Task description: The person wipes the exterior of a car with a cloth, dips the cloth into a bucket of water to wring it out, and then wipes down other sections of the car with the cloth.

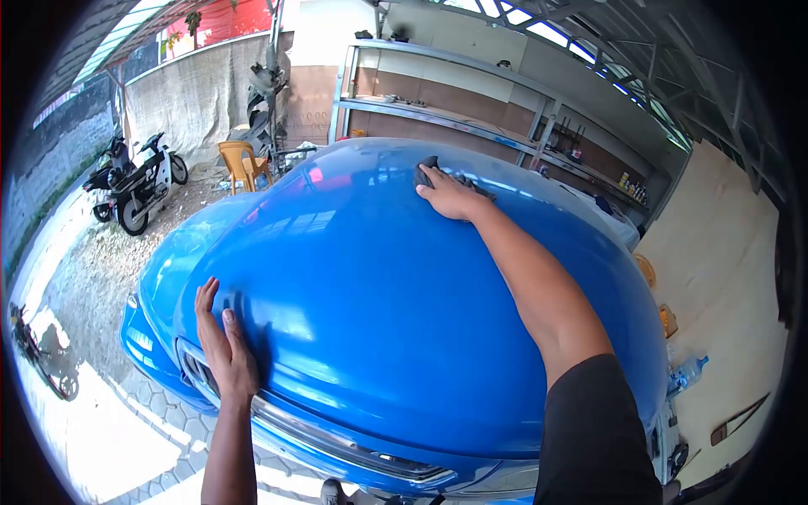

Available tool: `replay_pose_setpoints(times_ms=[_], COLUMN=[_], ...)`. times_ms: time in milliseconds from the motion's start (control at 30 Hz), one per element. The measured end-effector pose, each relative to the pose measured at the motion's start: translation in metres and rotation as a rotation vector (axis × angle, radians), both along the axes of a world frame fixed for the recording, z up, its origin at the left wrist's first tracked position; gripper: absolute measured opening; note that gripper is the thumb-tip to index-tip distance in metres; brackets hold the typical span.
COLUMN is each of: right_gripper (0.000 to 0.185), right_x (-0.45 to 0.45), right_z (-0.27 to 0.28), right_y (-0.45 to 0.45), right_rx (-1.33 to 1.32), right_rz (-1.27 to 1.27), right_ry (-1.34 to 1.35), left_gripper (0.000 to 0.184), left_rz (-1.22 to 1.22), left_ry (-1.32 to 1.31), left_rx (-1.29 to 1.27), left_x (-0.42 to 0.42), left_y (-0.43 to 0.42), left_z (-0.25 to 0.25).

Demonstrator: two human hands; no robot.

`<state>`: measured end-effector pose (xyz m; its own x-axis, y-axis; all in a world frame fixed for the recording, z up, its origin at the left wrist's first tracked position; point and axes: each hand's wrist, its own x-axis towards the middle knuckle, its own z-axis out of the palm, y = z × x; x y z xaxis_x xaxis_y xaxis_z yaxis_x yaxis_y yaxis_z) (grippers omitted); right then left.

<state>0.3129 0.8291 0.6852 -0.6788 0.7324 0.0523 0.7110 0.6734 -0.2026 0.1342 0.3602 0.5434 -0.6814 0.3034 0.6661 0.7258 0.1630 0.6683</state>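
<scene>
- One dark cloth (421,175) on the blue car (370,278), under the right hand (455,199), its fingers loosely spread
- Left hand (229,352) near the car's front, fingers spread, empty

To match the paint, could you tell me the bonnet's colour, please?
The bonnet is bright blue, showing best in the head view.

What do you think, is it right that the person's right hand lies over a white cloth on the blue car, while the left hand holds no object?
Not quite: the cloth is dark, not white, as the head view shows. The right hand does lie over it on the blue car, and the left hand holds no object.
</scene>
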Motion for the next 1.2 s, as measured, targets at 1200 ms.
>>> replay_pose_setpoints(times_ms=[1200], right_gripper=[0.041], right_x=[0.318], right_z=[-0.633], right_y=[-0.561], right_rx=[-0.919], right_rz=[0.379], right_ry=[-0.114], left_gripper=[0.037], left_rz=[0.308], left_ry=[-1.289], left_rx=[-0.755], left_x=[0.528], left_y=[-0.642], left_z=[-0.425])
